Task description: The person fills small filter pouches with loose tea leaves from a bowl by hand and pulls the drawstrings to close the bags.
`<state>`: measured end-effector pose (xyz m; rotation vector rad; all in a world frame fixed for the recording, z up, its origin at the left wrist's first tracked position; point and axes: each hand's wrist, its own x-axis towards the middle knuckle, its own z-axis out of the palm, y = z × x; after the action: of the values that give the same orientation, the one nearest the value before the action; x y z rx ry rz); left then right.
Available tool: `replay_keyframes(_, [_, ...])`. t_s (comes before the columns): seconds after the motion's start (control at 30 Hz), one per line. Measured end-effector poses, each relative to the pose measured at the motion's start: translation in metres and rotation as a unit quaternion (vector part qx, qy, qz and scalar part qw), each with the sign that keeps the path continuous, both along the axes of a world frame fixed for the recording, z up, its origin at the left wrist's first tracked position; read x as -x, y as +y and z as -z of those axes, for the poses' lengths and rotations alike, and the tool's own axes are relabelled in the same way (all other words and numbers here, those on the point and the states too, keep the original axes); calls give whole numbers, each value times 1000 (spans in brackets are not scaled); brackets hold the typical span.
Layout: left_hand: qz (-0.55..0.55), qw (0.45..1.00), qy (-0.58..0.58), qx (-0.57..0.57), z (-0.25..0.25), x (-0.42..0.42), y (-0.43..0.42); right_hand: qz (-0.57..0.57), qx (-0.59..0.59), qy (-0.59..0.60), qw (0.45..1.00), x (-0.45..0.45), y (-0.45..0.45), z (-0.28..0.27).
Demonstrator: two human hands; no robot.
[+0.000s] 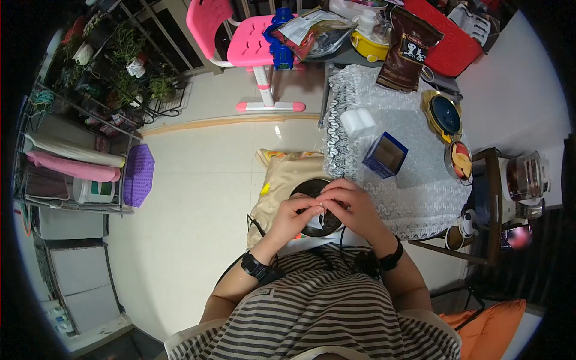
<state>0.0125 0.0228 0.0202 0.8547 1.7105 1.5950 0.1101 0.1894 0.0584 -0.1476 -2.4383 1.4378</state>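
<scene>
My left hand (292, 220) and my right hand (354, 210) meet fingertip to fingertip, thumbs and fingers pinched together. Between and just under the fingertips shows a small white piece (315, 222), thin-looking; its kind is too small to make out. Both hands are above a dark round bowl (302, 189) on my lap, and they cover much of it. Dark, crumbly contents (330, 223) show inside. Right of the hands, on the lace-covered table (414, 201), stand an open blue box (386, 155) and a white rounded pack (359, 122).
A brown bag (408, 54), a yellow pot (369, 47), a dark blue dish (446, 115) and a bowl of fruit (460, 161) are on the right. A pink chair (252, 42) is ahead. Plant racks (129, 72) line the left.
</scene>
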Motion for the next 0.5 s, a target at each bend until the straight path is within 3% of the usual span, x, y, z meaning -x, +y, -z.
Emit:
replay_keyframes(0.13, [10,1000,-4,-6,4,2,-2,-3,-57,-31,998,-2,0,-8])
replay_keyframes(0.23, [-16,995,-96,27,-1,3,-3,24,-75,-7,997,-4,-3,-8])
replay_keyframes(0.3, [-63,973,-220,9,-5,3,-3,29,-81,-12,996,-6,-3,-7])
replay_keyframes(0.5, [-128,953,-270,-53,2,7,-5,15,-55,-54,997,-12,-3,-9])
